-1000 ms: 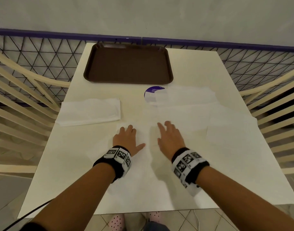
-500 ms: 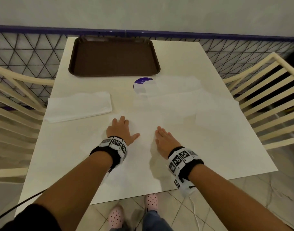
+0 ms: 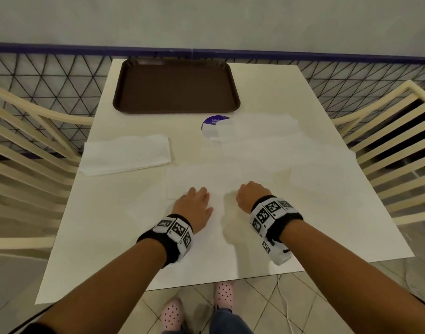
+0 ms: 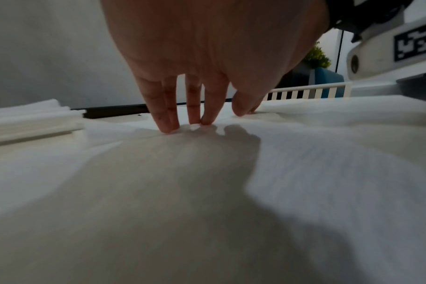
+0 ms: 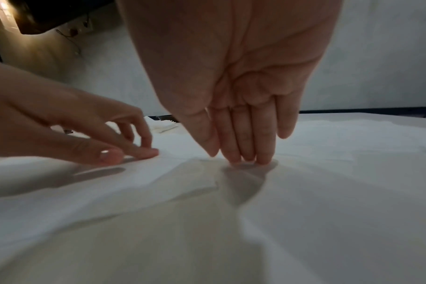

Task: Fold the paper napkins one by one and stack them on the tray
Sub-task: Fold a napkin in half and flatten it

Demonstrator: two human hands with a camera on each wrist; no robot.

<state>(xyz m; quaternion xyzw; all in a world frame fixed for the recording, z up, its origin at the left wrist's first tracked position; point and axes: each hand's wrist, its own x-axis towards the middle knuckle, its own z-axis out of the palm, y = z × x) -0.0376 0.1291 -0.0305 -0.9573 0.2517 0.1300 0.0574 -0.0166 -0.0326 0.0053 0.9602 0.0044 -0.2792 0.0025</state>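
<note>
An unfolded white napkin (image 3: 206, 177) lies flat on the white table (image 3: 110, 225) in front of me. My left hand (image 3: 194, 201) rests on it with straight fingers, fingertips (image 4: 168, 128) pressing the paper. My right hand (image 3: 251, 195) stands beside it, arched up, its straight fingertips (image 5: 246, 157) touching the same napkin (image 5: 328, 192). Neither hand holds anything. A stack of folded napkins (image 3: 126, 155) sits at the left. The brown tray (image 3: 176, 85) lies at the table's far edge with nothing on it.
More unfolded napkins (image 3: 262, 128) overlap on the right half of the table, one covering part of a round purple sticker (image 3: 212, 122). Cream slatted chairs stand at the left (image 3: 26, 153) and right (image 3: 387, 141). A black mesh fence (image 3: 50, 75) runs behind the table.
Both hands have slid back toward me over the napkin. The right hand has risen from lying flat to standing on its fingertips.
</note>
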